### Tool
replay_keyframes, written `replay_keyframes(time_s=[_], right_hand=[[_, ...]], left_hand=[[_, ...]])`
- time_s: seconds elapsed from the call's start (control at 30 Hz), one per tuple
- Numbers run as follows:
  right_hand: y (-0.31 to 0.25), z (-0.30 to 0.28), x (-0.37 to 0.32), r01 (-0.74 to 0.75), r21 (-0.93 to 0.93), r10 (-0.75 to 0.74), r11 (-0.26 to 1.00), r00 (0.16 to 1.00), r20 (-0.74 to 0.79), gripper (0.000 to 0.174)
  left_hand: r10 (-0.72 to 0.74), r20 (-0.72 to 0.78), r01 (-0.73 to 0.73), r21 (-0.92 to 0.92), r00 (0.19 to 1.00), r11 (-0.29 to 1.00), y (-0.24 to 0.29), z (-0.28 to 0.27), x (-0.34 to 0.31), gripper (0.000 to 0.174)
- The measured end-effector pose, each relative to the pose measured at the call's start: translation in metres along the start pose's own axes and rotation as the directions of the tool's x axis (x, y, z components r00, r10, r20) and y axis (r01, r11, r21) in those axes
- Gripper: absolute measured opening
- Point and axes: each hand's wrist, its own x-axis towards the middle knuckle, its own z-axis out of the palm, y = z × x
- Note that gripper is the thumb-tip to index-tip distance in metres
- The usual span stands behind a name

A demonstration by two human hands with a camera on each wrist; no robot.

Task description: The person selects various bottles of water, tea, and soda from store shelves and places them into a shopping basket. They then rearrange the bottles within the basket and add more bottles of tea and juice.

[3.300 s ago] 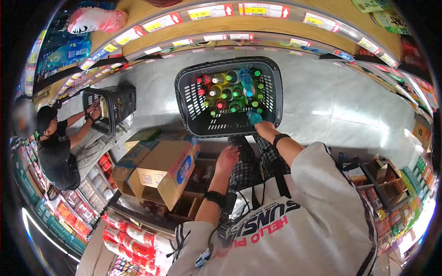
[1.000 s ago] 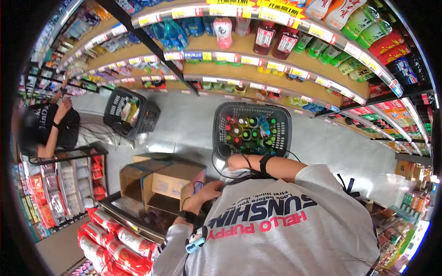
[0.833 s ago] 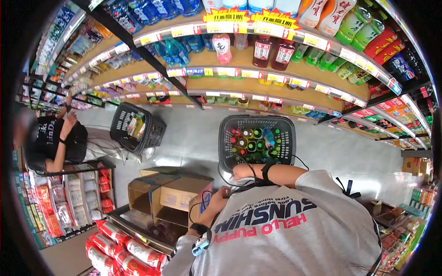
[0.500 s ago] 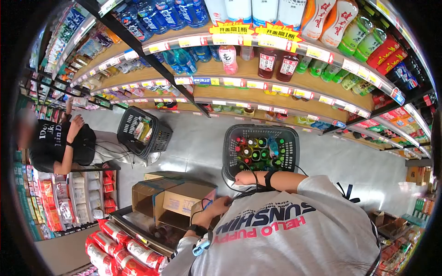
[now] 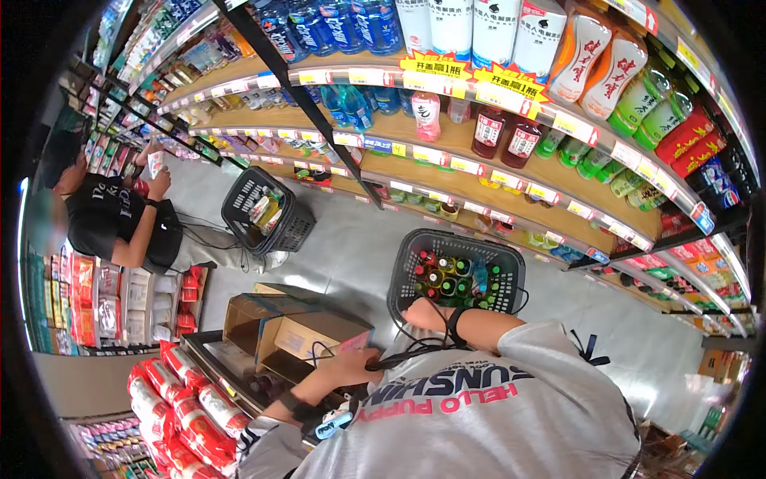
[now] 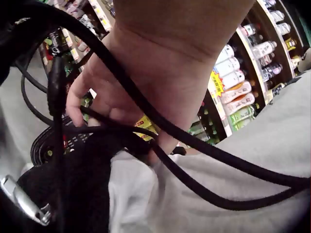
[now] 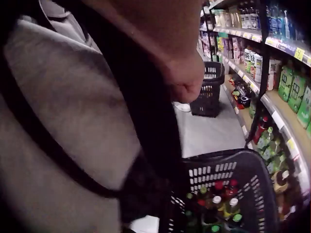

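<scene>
My left hand [image 5: 347,369] is in front of the shirt [image 5: 479,399], its fingers bent at a dark bundle of black cord [image 5: 395,359]. Close up, the left wrist view shows a thin black cord running by the curled fingers, with black cloth below them. The right hand [image 5: 423,314] is held above the near left corner of a dark grey shopping basket [image 5: 511,265], in front of the body. Its fingers look curled in the right wrist view, beside a wide black strap [image 7: 146,107]; I cannot tell what is inside them. Several capped bottles [image 5: 447,275] stand packed in the basket.
Drink shelves [image 5: 399,132] curve across the front. Opened cardboard boxes [image 5: 299,335] rest on a low rack at left, behind red-and-white packs [image 5: 191,407]. A person in black [image 5: 120,211] stands at far left beside another filled basket [image 5: 291,231].
The right hand has withdrawn from the bottles, where it was gripping a blue-green one, to the front of the body. The left hand has come to the cord, and the view has tilted up.
</scene>
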Motion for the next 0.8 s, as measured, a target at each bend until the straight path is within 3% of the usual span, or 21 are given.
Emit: replay_keyframes(time_s=[0.03, 0.07, 0.17, 0.2, 0.3, 0.33, 0.37, 0.43, 0.5, 0.53, 0.57, 0.6, 0.67, 0.7, 0.73, 0.77, 0.8], right_hand=[[0.007, -0.003, -0.005, -0.029, -0.079, 0.028, 0.996, 1.0, -0.014, 0.008], [0.031, 0.049, -0.006, -0.094, -0.1, 0.119, 0.99, 0.955, 0.272, 0.007], [0.035, 0.028, -0.025, -0.428, 0.112, 0.416, 0.897, 0.902, 0.119, 0.013], [0.034, 0.049, -0.024, -0.456, -0.039, 0.458, 0.889, 0.883, 0.106, 0.014], [0.018, 0.063, -0.035, -0.261, 0.228, 0.259, 0.938, 0.965, 0.038, 0.016], [0.019, 0.05, -0.041, -0.344, 0.52, 0.31, 0.781, 0.938, 0.155, 0.019], [0.027, 0.043, -0.049, -0.429, 0.632, 0.271, 0.645, 0.902, 0.337, 0.021], [0.044, 0.004, -0.082, -0.317, 0.716, 0.286, 0.622, 0.943, 0.169, 0.02], [0.067, 0.0, -0.133, -0.522, 0.402, 0.519, 0.752, 0.845, 0.127, 0.022], [0.074, -0.006, -0.167, -0.534, 0.42, 0.532, 0.734, 0.836, 0.133, 0.025], [0.081, -0.011, -0.19, -0.597, 0.191, 0.493, 0.779, 0.772, 0.401, 0.025], [0.074, -0.024, -0.214, -0.65, 0.185, 0.487, 0.737, 0.701, 0.521, 0.024], [0.04, -0.045, -0.251, -0.742, 0.346, 0.511, 0.574, 0.655, 0.556, 0.024], [0.036, -0.038, -0.252, -0.72, 0.218, 0.417, 0.659, 0.591, 0.69, 0.025], [0.021, -0.033, -0.262, -0.847, 0.465, 0.454, 0.259, 0.531, 0.715, 0.026], [0.007, -0.029, -0.272, -0.77, 0.605, 0.46, -0.2, 0.471, 0.752, 0.028], [-0.001, -0.033, -0.274, -0.783, 0.612, 0.536, -0.113, 0.47, 0.701, 0.028]], left_hand=[[0.008, 0.028, -0.01, 0.057, 1.0, 0.998, 0.002, -0.003, -0.001, 0.04], [0.108, -0.065, -0.111, -0.043, 0.992, 0.993, 0.003, -0.006, -0.004, 0.039], [0.168, -0.084, -0.171, -0.023, 0.982, 0.985, 0.022, -0.038, -0.011, 0.037], [0.221, -0.142, -0.226, -0.02, 0.965, 0.974, 0.014, -0.035, -0.004, 0.034], [0.288, -0.128, -0.292, -0.013, 0.949, 0.956, 0.028, -0.042, 0.013, 0.031], [0.278, -0.103, -0.286, -0.08, 0.955, 0.955, 0.028, -0.039, 0.02, 0.028], [0.283, -0.1, -0.29, -0.067, 0.954, 0.955, 0.031, -0.037, 0.025, 0.027], [0.294, -0.086, -0.298, -0.03, 0.952, 0.954, 0.036, -0.034, 0.033, 0.025], [0.337, -0.061, -0.339, -0.037, 0.94, 0.94, 0.038, -0.03, 0.04, 0.024], [0.351, -0.055, -0.351, 0.006, 0.935, 0.936, 0.037, -0.027, 0.043, 0.024], [0.365, -0.049, -0.363, 0.049, 0.93, 0.931, 0.036, -0.025, 0.045, 0.024], [0.353, -0.031, -0.352, 0.025, 0.935, 0.936, 0.034, -0.025, 0.046, 0.024], [0.334, 0.004, -0.334, -0.015, 0.943, 0.943, 0.031, -0.028, 0.051, 0.025], [0.334, 0.021, -0.334, -0.005, 0.943, 0.943, 0.03, -0.027, 0.051, 0.025], [0.334, 0.034, -0.335, 0.005, 0.942, 0.942, 0.028, -0.027, 0.052, 0.025], [0.335, 0.046, -0.336, 0.016, 0.941, 0.942, 0.027, -0.027, 0.052, 0.025], [0.306, 0.083, -0.308, 0.006, 0.948, 0.951, 0.028, -0.027, 0.051, 0.026]])
